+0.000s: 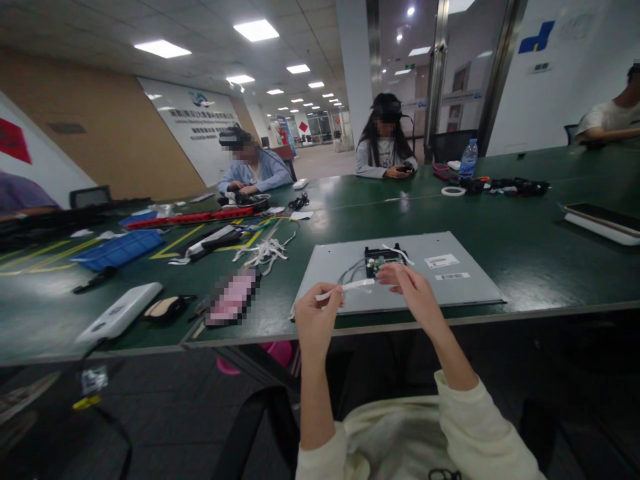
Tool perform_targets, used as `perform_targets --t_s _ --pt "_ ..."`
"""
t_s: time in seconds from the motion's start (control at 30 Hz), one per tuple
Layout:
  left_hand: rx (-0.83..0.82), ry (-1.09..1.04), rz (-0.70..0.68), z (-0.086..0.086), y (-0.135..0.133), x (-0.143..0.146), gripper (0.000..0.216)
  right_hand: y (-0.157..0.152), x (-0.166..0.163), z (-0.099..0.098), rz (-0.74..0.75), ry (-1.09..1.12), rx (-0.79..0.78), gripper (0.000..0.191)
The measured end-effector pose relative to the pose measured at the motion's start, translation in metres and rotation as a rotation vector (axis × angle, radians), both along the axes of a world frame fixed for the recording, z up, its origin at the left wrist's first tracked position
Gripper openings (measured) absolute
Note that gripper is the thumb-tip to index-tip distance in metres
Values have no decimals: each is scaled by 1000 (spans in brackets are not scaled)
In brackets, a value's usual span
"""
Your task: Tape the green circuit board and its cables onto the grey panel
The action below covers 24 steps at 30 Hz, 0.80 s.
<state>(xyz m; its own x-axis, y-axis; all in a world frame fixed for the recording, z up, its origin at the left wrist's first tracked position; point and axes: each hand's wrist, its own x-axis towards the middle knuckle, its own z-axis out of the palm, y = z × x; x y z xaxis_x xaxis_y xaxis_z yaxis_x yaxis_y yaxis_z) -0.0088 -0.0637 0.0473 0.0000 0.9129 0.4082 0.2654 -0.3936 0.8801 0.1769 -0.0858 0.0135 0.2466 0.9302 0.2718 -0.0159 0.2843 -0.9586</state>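
Note:
My left hand [317, 303] pinches one end of a white strip [359, 285] between thumb and fingers. The strip's free end points right, towards my right hand [406, 285]. That hand hovers over the flat grey panel [340, 260] with its fingers stretched out, apart from the strip as far as I can see. Beyond my fingertips, a small green circuit board [376, 265] sits in a black frame at the panel's middle. A second white strip [397, 253] lies across that frame. Grey cables run from the board to the left, partly behind my left hand.
Left of the panel lie a pile of white strips [267, 252], a pink phone-shaped item [233, 298], a mouse [167, 307], a white power strip [123, 310] and a blue tray [120, 248]. A water bottle [469, 160] stands across the table. Several people sit around it.

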Motion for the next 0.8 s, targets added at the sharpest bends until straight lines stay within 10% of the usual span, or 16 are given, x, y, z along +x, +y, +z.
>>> perform_targets --t_s 0.37,0.8 --pt "-94 85 -182 -3 -2 6 20 -13 -30 16 128 -335 167 30" --pt "-270 -118 -287 -7 0 3 19 -6 -14 1 350 117 -111 37"
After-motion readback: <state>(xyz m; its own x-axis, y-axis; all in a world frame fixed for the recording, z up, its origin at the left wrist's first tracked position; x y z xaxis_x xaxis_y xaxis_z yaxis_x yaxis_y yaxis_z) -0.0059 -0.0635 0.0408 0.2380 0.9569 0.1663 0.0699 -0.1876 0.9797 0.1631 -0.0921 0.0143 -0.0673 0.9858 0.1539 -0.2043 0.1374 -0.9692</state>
